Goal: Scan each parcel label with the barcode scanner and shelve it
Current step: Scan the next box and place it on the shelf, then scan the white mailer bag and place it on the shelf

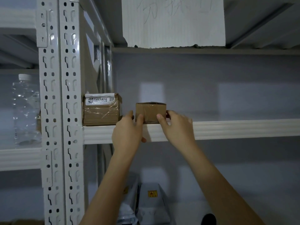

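A small brown cardboard parcel [151,111] sits on the white metal shelf [227,129], near its front edge. My left hand [128,129] grips its left side, thumb on the front face. From the right, my right hand [177,125] grips the other side, thumb also on the front. A larger taped brown parcel [101,111] with a white printed label stands to the left, against the shelf upright, a small gap apart. No barcode scanner is in view.
The perforated white upright [61,111] bounds the shelf on the left. A clear plastic bottle [26,109] stands in the neighbouring bay. Grey mailer bags [151,202] lie on the level below. A white handwritten sheet [173,21] hangs from the shelf above.
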